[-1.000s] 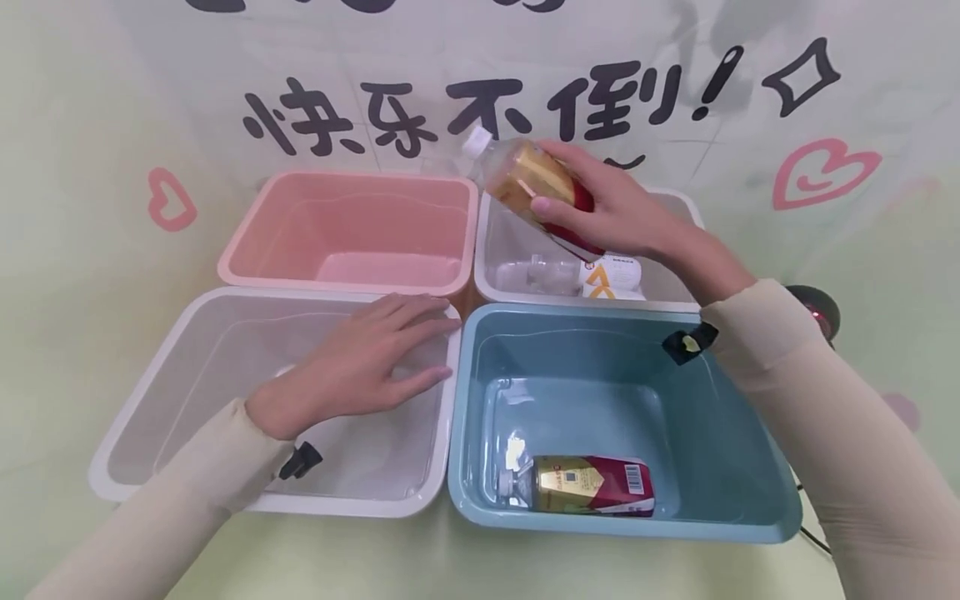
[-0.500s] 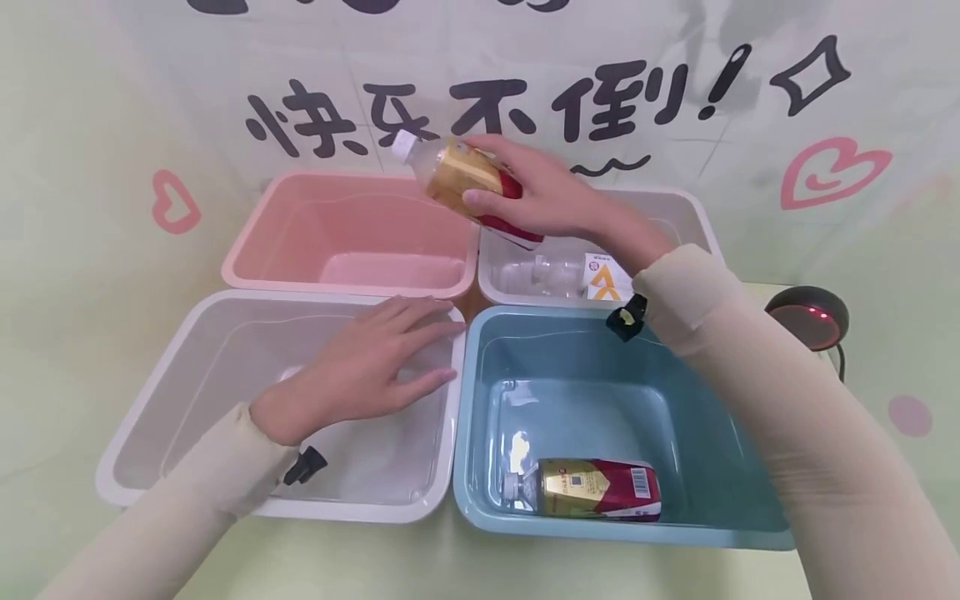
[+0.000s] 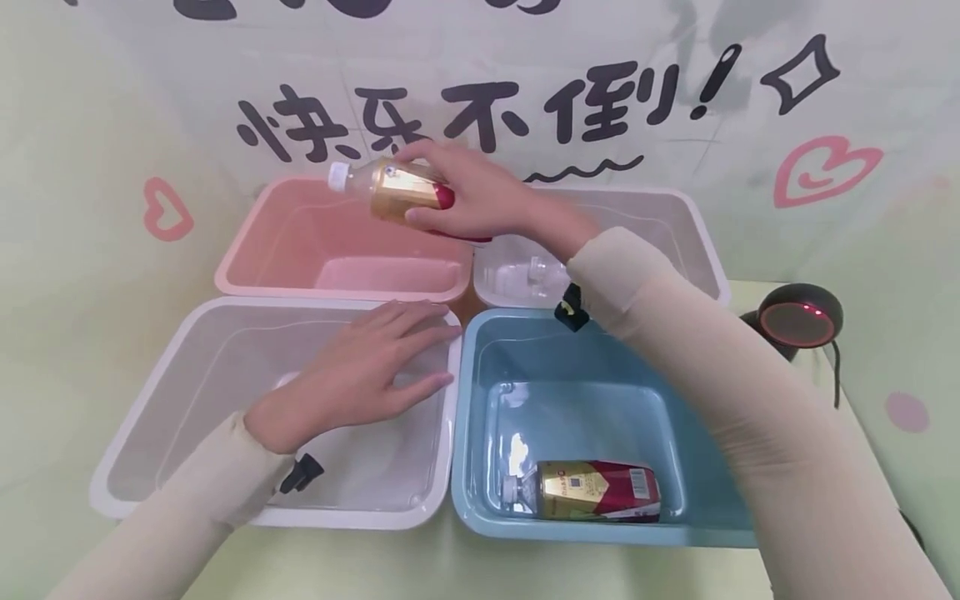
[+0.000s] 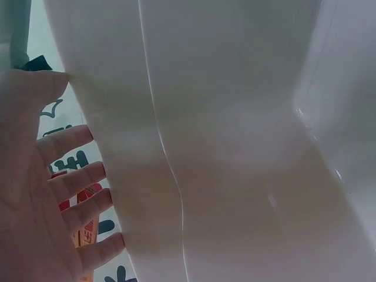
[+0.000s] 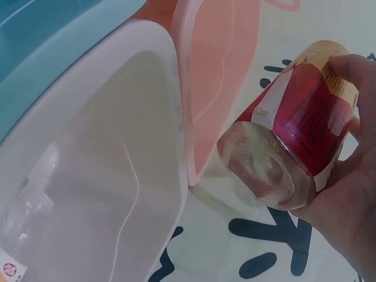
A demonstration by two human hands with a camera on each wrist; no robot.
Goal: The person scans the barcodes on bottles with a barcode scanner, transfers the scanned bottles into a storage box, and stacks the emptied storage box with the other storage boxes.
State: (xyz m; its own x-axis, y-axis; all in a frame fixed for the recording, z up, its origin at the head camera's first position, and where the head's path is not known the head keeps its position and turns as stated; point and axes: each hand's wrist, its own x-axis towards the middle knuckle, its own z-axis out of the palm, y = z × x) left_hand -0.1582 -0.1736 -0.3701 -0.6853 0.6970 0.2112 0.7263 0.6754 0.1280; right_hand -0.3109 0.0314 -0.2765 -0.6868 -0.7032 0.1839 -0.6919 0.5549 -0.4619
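Note:
My right hand (image 3: 472, 193) grips a bottle (image 3: 405, 192) with a gold and red label and a white cap. It lies nearly level above the pink bin (image 3: 360, 293), its cap pointing left. In the right wrist view the bottle's clear base (image 5: 264, 167) faces the camera, and the fingers wrap round the label. My left hand (image 3: 360, 367) reaches over the front left pale bin (image 3: 262, 518) with fingers spread, the fingertips at its right rim. The left wrist view shows the fingertips (image 4: 97, 252) along that bin's edge.
A similar gold and red bottle (image 3: 592, 492) lies in the blue bin (image 3: 600, 533) at front right. A clear bottle (image 3: 528, 275) lies in the rear right pale bin (image 3: 701, 250), partly hidden by my right arm. A black round device (image 3: 798, 317) stands at the right.
My right hand has carried the bottle leftward, from above the rear right pale bin to above the pink bin, and the bottle has turned more level. My left hand keeps its place.

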